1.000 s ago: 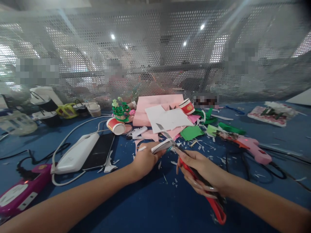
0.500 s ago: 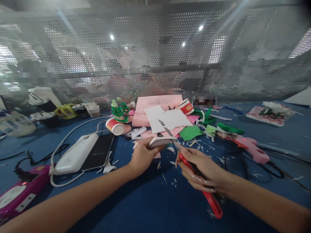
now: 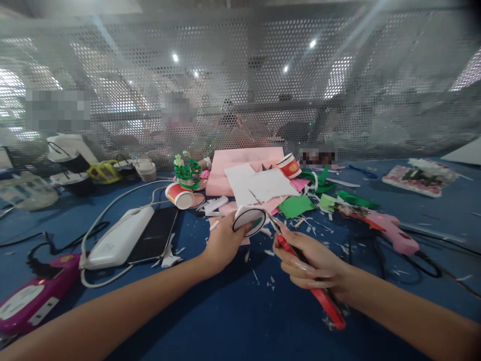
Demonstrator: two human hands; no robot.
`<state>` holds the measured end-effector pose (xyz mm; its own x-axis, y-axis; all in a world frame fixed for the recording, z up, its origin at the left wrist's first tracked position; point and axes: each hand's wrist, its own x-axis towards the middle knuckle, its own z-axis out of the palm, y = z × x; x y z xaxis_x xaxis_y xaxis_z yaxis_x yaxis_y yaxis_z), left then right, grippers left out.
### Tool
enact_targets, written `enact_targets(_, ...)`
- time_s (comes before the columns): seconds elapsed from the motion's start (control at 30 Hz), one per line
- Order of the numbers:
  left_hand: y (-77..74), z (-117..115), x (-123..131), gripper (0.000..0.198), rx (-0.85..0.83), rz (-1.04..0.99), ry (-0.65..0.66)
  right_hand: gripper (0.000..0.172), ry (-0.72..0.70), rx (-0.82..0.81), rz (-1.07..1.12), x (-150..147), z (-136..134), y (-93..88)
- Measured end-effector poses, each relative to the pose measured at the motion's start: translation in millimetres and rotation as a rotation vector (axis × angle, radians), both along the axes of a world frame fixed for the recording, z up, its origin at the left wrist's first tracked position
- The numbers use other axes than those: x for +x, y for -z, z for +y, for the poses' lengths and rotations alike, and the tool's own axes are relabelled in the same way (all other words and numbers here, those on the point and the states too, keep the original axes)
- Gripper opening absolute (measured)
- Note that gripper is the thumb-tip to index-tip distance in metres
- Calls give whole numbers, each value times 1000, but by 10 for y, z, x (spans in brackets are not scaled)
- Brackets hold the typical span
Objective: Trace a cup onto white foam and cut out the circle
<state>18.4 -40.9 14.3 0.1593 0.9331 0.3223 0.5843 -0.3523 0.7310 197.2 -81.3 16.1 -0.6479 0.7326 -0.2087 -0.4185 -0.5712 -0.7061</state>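
Note:
My left hand [image 3: 222,242] pinches a white paper piece with a dark drawn oval [image 3: 249,219], held up above the blue table [image 3: 233,321]. My right hand [image 3: 312,262] is closed round the red handles of a pair of scissors [image 3: 300,265]. The scissor blades point up and to the left, meeting the right edge of the paper piece. Small white paper scraps [image 3: 263,271] lie on the table under both hands.
Pink and white sheets [image 3: 248,175], green paper [image 3: 296,205] and red paper cups [image 3: 179,195] lie behind the hands. A white power bank [image 3: 120,238] and a phone [image 3: 155,234] sit left. A pink glue gun [image 3: 391,228] with black cable lies right. A perforated screen stands at the back.
My left hand has turned the paper piece so that its oval face shows. The scissors have shifted slightly, blades staying at the paper's edge.

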Motion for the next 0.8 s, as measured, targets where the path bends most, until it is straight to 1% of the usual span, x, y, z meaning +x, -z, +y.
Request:
enact_targets(0.1,-2,3,1,30,9,58,-27,43,29,21,-24,4,-7,16)
enact_targets(0.2,-12,-7,6,30,25,112,-32,42,7,50,-18,13,-15,35)
enact_targets(0.37,-35,-47,18,26,22,163,47,37,23,91,-23,6,-30,67)
enact_targets(0.43,-33,-50,21,26,11,146,67,37,32,106,-24,-3,-32,75)
enact_targets(0.53,4,-19,17,27,-35,18,101,43,30,106,-30,-18,-31,61)
enact_targets(0.67,93,63,5,33,-255,-302,144,50,48,76,-36,-32,-29,9)
enact_targets(0.73,120,93,2,34,-314,-386,148,49,44,77,-48,-33,-26,-7)
enact_targets(0.8,126,107,2,34,-332,-428,151,48,30,83,-69,-31,-23,-5)
